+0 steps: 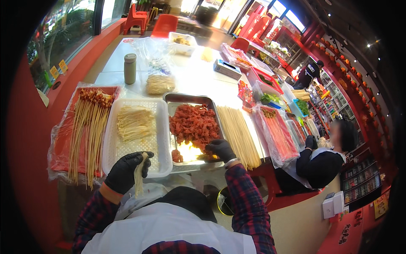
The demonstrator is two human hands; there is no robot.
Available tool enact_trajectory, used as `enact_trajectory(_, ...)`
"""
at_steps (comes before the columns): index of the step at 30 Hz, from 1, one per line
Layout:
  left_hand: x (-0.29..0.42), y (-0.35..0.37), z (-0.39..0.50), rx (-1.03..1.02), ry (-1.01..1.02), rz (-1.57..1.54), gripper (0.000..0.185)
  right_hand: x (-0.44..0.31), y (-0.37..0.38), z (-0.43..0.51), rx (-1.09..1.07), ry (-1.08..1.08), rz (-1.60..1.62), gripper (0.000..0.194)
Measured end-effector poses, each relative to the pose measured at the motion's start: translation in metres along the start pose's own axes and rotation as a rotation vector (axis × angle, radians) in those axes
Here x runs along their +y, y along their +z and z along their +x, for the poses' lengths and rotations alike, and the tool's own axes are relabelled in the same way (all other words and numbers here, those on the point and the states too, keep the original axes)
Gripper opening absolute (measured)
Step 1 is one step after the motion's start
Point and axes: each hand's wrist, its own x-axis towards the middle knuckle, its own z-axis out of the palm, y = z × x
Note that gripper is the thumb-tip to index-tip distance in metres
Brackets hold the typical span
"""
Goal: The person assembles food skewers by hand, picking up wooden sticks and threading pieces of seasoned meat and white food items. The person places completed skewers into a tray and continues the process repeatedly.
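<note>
My left hand (pixel 127 170), in a black glove, pinches a small bundle of enoki mushrooms (pixel 138 176) that hangs down past the table's front edge. Beside it is a white plastic basket (pixel 109 139) with a pile of enoki (pixel 135 122) inside. Sliced raw red meat (pixel 196 123) fills much of a steel tray (pixel 189 96) to the right. My gloved right hand (pixel 223 150) reaches over that tray's near right corner, fingers bent down at the meat's lower edge. Whether it grips a piece is hidden. Bare bamboo skewers (pixel 238 136) lie right of the tray.
At left, a red tray (pixel 62 143) wrapped in plastic carries loaded skewers (pixel 90 127). Behind the basket are a green bottle (pixel 130 68) and bagged enoki (pixel 160 84). A tissue box (pixel 227 69) and another wrapped skewer tray (pixel 276 135) stand right. A co-worker (pixel 323 158) sits at right.
</note>
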Motion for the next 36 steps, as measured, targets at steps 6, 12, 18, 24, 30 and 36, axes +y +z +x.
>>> enact_trajectory(6,0.001,0.0,0.001,-0.001,0.008,0.01,0.032,0.008,0.004,-0.006,0.271,-0.184,-0.521,0.013)
enact_trajectory(12,0.0,0.006,0.002,-0.016,-0.012,0.013,0.032,-0.01,0.037,0.004,0.18,-0.258,-0.531,0.014)
enact_trajectory(18,0.001,0.0,0.001,-0.017,-0.016,0.053,0.034,-0.024,0.065,0.012,0.157,-0.326,-0.737,0.032)
enact_trajectory(24,-0.002,0.0,0.005,-0.031,0.001,0.032,0.034,0.001,0.051,0.015,0.149,-0.237,-0.389,0.026)
enact_trajectory(30,-0.005,0.002,0.005,-0.037,-0.029,-0.006,0.034,-0.026,0.053,0.007,0.053,-0.196,-0.751,0.024)
enact_trajectory(36,-0.001,-0.005,0.002,-0.019,-0.029,-0.016,0.034,-0.025,0.051,0.012,-0.067,-0.142,-0.561,0.021)
